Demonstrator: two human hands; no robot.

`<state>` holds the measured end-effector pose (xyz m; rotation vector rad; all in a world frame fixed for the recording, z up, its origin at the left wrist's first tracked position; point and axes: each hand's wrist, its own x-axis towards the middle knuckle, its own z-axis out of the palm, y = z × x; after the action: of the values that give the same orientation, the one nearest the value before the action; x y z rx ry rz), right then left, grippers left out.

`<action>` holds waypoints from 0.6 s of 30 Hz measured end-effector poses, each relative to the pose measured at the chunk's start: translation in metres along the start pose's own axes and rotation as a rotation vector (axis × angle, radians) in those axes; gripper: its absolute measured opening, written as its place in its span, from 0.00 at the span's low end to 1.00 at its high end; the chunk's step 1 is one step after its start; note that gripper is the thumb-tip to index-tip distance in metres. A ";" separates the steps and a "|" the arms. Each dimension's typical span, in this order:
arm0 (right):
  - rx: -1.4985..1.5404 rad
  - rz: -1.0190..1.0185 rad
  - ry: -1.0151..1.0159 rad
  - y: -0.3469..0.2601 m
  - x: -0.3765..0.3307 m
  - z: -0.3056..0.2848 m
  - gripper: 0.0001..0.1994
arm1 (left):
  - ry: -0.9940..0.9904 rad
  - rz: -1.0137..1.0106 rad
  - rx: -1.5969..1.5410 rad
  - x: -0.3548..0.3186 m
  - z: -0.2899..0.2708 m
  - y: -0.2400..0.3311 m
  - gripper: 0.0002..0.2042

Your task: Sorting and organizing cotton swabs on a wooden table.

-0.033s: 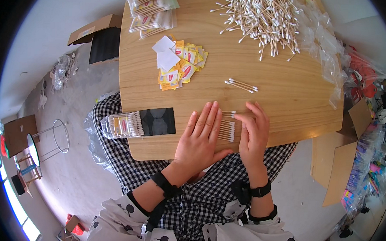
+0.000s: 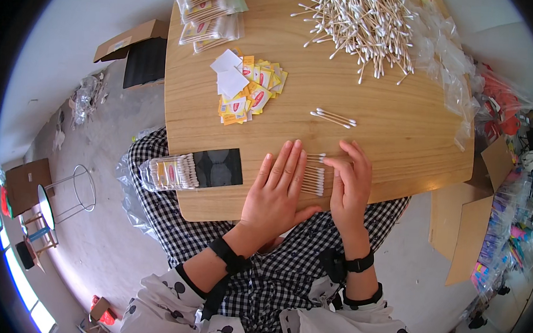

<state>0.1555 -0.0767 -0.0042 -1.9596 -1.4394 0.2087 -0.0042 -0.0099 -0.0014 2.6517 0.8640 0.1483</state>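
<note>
My left hand (image 2: 278, 195) lies flat, fingers stretched out, across a row of cotton swabs (image 2: 312, 180); it hides their left ends. Their white tips stick out to the right of it in a line, with one swab (image 2: 317, 154) slightly apart at the far end. My right hand (image 2: 352, 187) is beside those tips with its fingers loosely bent and apart, the index fingertip close to or touching the swabs. To the left, a clear bag of cotton swabs (image 2: 177, 172) sits with its open end against a black rectangular plate (image 2: 219, 168).
A few loose swabs (image 2: 333, 118) lie beyond my hands. Farther back are yellow-and-white paper cards (image 2: 256, 89), stacked filled bags (image 2: 208, 16) and a large swab heap (image 2: 363, 26). Crumpled clear plastic (image 2: 447, 61) runs along the right edge of the wooden table (image 2: 402, 138). An open carton (image 2: 464, 221) stands at right.
</note>
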 end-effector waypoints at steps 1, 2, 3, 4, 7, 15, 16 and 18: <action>0.001 -0.003 0.001 0.000 0.000 0.000 0.12 | 0.016 0.001 -0.016 0.000 -0.001 0.000 0.49; 0.036 0.018 -0.005 0.001 -0.002 -0.001 0.12 | 0.018 0.000 -0.014 -0.001 -0.001 0.000 0.49; 0.074 0.038 -0.010 0.001 -0.001 0.000 0.13 | 0.045 -0.007 -0.082 -0.004 -0.002 -0.001 0.47; 0.077 0.033 -0.007 -0.002 0.000 0.001 0.13 | 0.072 -0.013 -0.150 -0.006 -0.003 -0.003 0.44; 0.075 0.083 0.019 -0.011 0.006 0.002 0.22 | 0.066 -0.138 -0.436 -0.014 -0.018 -0.008 0.37; -0.231 0.043 -0.054 -0.033 0.027 0.049 0.28 | 0.642 -0.487 -1.488 0.009 -0.022 0.013 0.30; -0.295 0.034 -0.063 -0.033 0.027 0.051 0.29 | 0.640 -0.484 -1.492 0.009 -0.022 0.013 0.30; -0.360 0.026 -0.074 -0.035 0.029 0.052 0.29 | 0.649 -0.487 -1.522 0.009 -0.023 0.014 0.29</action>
<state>0.1130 -0.0237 -0.0149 -2.2791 -1.5867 0.0334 0.0057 -0.0085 0.0246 0.9302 0.9340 1.0580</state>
